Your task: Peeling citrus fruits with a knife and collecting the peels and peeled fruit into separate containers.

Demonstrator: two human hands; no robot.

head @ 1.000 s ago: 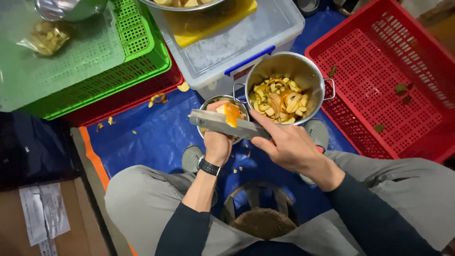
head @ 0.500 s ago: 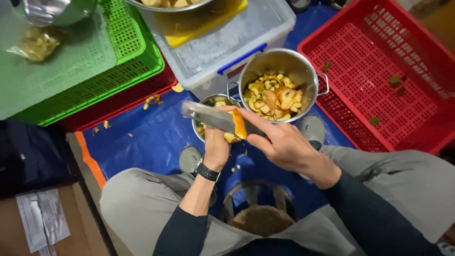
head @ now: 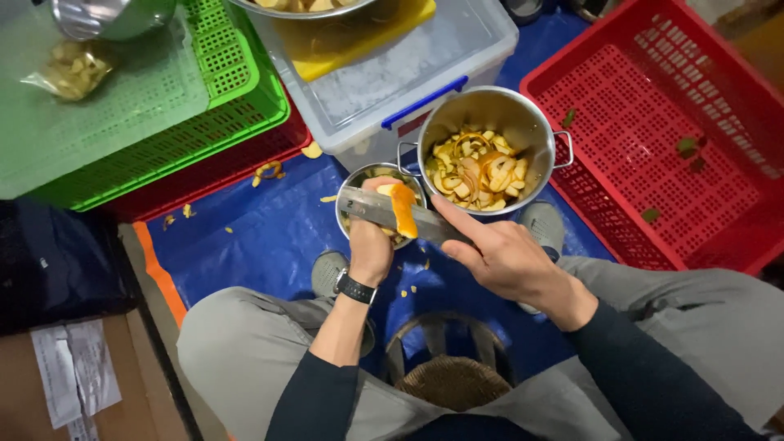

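Two hands: both busy over the small bowl, with the fruit and the knife between them.
Left hand: fingers curled shut around an orange fruit, held just above the small bowl; a black watch sits on the wrist.
Right hand: closed on the handle of a big knife, forefinger stretched along the back of the blade.
Knife: lies almost flat across the fruit, blade pointing to the left of the picture.
Peel: an orange strip hangs over the blade, cut free along most of its length but joined at the top.
Change: a second ago the blade sat higher on the fruit and little peel showed; now the strip is longer and draped over the steel, so the cut has run further round.
Meaning: peeling of this fruit looks well under way, not finished.
Large pot: just beside the bowl, part full of peel and cut pieces.
Around: red crate to the right, green crate to the left, clear lidded box behind, blue sheet with scraps underneath.
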